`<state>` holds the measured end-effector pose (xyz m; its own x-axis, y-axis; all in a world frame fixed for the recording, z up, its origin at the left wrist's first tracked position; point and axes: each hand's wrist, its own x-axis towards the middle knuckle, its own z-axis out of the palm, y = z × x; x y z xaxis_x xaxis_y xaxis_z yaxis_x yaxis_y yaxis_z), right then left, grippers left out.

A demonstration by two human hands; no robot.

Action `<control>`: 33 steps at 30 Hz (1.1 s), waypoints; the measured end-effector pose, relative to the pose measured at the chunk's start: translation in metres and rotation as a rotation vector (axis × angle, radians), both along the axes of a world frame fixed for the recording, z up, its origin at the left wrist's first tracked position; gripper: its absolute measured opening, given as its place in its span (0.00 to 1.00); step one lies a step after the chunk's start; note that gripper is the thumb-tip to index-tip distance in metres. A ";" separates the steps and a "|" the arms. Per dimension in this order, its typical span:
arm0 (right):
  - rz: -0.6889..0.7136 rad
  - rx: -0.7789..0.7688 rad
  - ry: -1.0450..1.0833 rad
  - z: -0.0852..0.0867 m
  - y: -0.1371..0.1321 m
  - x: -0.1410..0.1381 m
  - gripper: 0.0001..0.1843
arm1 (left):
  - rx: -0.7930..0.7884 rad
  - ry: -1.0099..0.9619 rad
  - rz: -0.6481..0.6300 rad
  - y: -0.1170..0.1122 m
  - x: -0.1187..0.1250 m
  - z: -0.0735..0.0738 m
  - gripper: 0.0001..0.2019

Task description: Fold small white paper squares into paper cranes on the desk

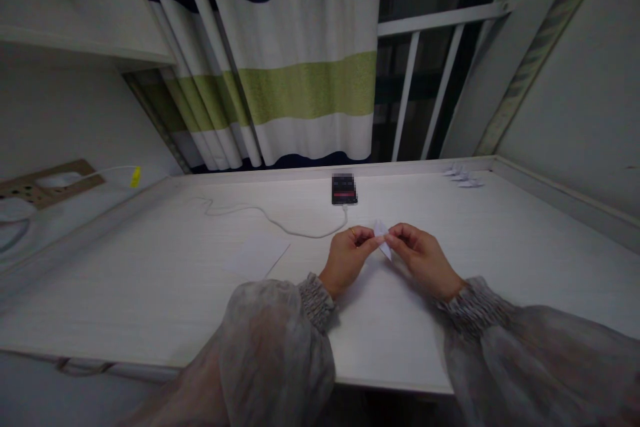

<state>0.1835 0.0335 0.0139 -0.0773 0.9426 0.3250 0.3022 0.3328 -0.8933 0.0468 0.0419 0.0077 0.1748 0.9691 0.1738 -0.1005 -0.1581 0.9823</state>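
Observation:
A small piece of folded white paper [383, 240] is pinched between my two hands, a little above the white desk. My left hand [349, 255] grips its left side with thumb and forefinger; a ring shows on one finger. On the other side, my right hand [424, 259] pinches the paper with thumb and fingers close to the left thumb. The paper comes to a point at its lower end. Part of it is hidden behind my fingertips.
A phone [343, 189] lies behind my hands, with a white cable [280, 225] running left from it. White paper sheets [257, 257] lie to the left. Several small folded paper pieces [463, 177] sit at the back right. A curtain [305, 73] hangs behind the desk [165, 293].

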 end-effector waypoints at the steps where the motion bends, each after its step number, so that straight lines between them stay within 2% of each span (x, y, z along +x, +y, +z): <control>1: -0.004 0.010 0.006 0.000 0.000 0.000 0.12 | -0.003 -0.014 0.005 0.000 0.000 0.000 0.12; 5: 0.012 0.035 0.035 -0.001 0.001 0.000 0.11 | -0.020 -0.026 -0.004 0.001 0.000 -0.001 0.13; 11: 0.060 -0.011 0.033 -0.001 0.001 0.001 0.11 | 0.000 -0.011 0.024 0.002 -0.003 0.000 0.12; 19: 0.134 0.027 0.059 0.000 -0.005 0.001 0.11 | -0.012 -0.098 -0.038 -0.001 -0.002 0.002 0.11; 28: 0.090 0.046 0.026 -0.001 -0.001 0.000 0.11 | 0.050 -0.048 0.091 0.002 -0.003 -0.002 0.12; 33: 0.108 0.041 0.023 -0.003 0.000 0.002 0.12 | 0.073 -0.022 0.081 0.001 -0.003 -0.003 0.12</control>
<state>0.1859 0.0337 0.0114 -0.1698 0.9149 0.3661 0.2424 0.3989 -0.8844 0.0437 0.0434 0.0048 0.0921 0.9646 0.2470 -0.1056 -0.2372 0.9657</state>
